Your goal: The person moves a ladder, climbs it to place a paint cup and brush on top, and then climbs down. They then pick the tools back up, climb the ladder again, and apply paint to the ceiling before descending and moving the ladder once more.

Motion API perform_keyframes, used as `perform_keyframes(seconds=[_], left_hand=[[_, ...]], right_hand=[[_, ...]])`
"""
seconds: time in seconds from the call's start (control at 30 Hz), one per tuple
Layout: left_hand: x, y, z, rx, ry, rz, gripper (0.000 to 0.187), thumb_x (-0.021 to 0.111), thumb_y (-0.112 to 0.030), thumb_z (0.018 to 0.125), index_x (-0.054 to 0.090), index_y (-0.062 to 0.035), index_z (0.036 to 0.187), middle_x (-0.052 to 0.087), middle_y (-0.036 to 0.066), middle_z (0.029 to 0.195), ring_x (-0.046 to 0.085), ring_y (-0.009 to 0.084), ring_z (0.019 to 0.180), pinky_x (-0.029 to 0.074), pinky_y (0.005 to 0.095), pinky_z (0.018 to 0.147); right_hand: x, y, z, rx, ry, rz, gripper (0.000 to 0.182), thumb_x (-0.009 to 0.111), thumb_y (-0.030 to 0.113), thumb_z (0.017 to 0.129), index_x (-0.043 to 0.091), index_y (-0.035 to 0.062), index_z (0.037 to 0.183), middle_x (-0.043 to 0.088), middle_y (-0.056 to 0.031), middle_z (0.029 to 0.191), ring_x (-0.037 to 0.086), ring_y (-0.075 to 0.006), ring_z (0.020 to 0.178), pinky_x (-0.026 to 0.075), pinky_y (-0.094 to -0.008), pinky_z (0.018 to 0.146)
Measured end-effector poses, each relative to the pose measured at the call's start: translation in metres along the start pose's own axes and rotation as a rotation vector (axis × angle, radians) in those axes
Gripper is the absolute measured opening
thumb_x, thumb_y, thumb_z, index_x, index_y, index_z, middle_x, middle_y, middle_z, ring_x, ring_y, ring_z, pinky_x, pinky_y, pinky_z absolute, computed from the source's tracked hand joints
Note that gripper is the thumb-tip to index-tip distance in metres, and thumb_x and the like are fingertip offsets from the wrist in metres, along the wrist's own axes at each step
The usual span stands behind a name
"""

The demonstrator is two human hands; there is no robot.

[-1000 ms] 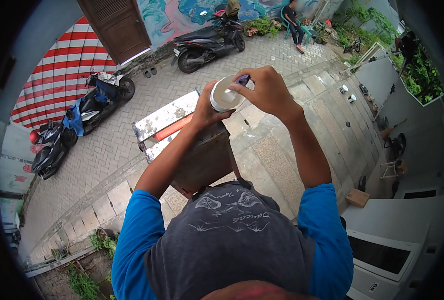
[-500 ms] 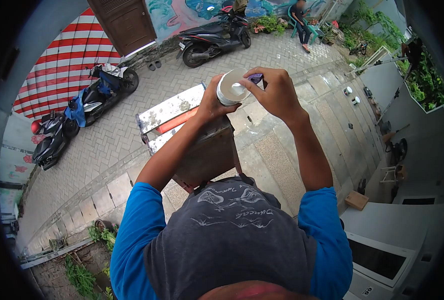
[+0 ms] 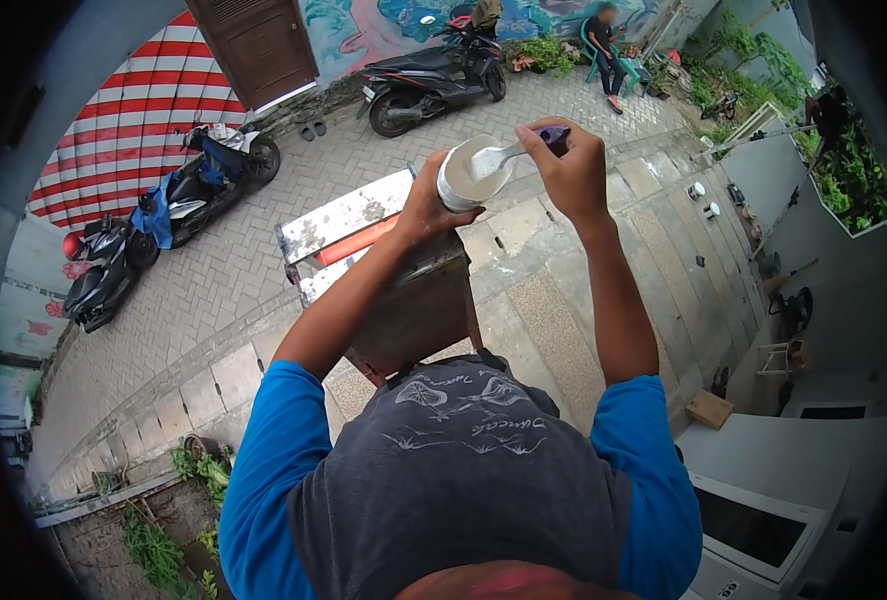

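My left hand [image 3: 426,205] is wrapped round the side of a white tub [image 3: 456,192], tilted so that its mouth faces me. Pale, off-white matter coats the inside of the tub. In my right hand [image 3: 567,170], the fingers pinch the purple handle of a tool [image 3: 510,153] with a whitish shaft. The tool's pale head dips into the tub's mouth; its exact shape is hard to make out against the contents. Below the tub stands a boxy stand [image 3: 409,310] with a white-spattered top plank [image 3: 349,215] and an orange-red strip.
Motorbikes [image 3: 434,80] are parked along the paved alley. A person [image 3: 605,50] sits on a green chair at the far side. Two small white tubs [image 3: 697,190] stand on the tiled ground at right, and a cardboard box [image 3: 710,409] lies closer in.
My right hand has drawn back to the right and slightly up, away from the tub's mouth. More of the tool's pale shaft shows now. The left hand still holds the tub.
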State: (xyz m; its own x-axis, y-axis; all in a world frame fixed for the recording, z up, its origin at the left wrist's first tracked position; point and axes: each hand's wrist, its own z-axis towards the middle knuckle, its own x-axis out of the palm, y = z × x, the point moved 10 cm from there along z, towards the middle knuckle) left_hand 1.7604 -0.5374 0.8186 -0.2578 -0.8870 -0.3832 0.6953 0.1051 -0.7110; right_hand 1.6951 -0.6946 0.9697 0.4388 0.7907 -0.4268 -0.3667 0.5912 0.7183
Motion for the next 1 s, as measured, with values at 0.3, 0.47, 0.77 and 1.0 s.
perform_keyframes(seconds=[0.3, 0.47, 0.77, 1.0], left_hand=[[-0.001, -0.006, 0.002, -0.011, -0.018, -0.098, 0.095, 0.09, -0.017, 0.061, 0.038, -0.0021, 0.138, 0.053, 0.015, 0.129, 0.052, 0.0287, 0.123, 0.041, 0.0395, 0.105], [-0.001, 0.001, 0.0, -0.02, -0.029, -0.091, 0.096, 0.09, -0.016, 0.061, 0.036, -0.0018, 0.139, 0.052, 0.016, 0.129, 0.052, 0.0284, 0.123, 0.042, 0.0391, 0.105], [-0.001, 0.001, 0.0, -0.06, -0.016, -0.115, 0.097, 0.091, -0.016, 0.061, 0.035, -0.0016, 0.139, 0.051, 0.016, 0.13, 0.052, 0.0286, 0.123, 0.041, 0.0398, 0.106], [-0.002, 0.001, 0.0, -0.061, -0.028, -0.101, 0.096, 0.09, -0.016, 0.061, 0.036, -0.0016, 0.139, 0.051, 0.016, 0.13, 0.052, 0.0295, 0.123, 0.042, 0.0404, 0.105]], right_hand=[[0.013, 0.028, -0.01, -0.247, 0.045, -0.044, 0.017, 0.076, 0.016, 0.083, 0.073, 0.0008, 0.088, 0.07, -0.0139, 0.073, 0.064, -0.0211, 0.057, 0.048, -0.0304, 0.056], [0.024, 0.036, -0.016, -0.203, 0.213, -0.127, 0.017, 0.076, 0.014, 0.085, 0.072, -0.002, 0.09, 0.071, -0.0124, 0.077, 0.064, -0.0158, 0.061, 0.049, -0.0277, 0.057], [0.025, 0.038, -0.018, -0.253, 0.162, -0.132, 0.017, 0.076, 0.017, 0.083, 0.073, 0.0018, 0.088, 0.071, -0.0123, 0.081, 0.066, -0.0254, 0.061, 0.051, -0.0339, 0.059], [0.023, 0.043, -0.018, -0.326, 0.081, -0.133, 0.018, 0.076, 0.017, 0.084, 0.072, 0.0002, 0.089, 0.071, -0.014, 0.078, 0.067, -0.0246, 0.062, 0.051, -0.033, 0.059]])
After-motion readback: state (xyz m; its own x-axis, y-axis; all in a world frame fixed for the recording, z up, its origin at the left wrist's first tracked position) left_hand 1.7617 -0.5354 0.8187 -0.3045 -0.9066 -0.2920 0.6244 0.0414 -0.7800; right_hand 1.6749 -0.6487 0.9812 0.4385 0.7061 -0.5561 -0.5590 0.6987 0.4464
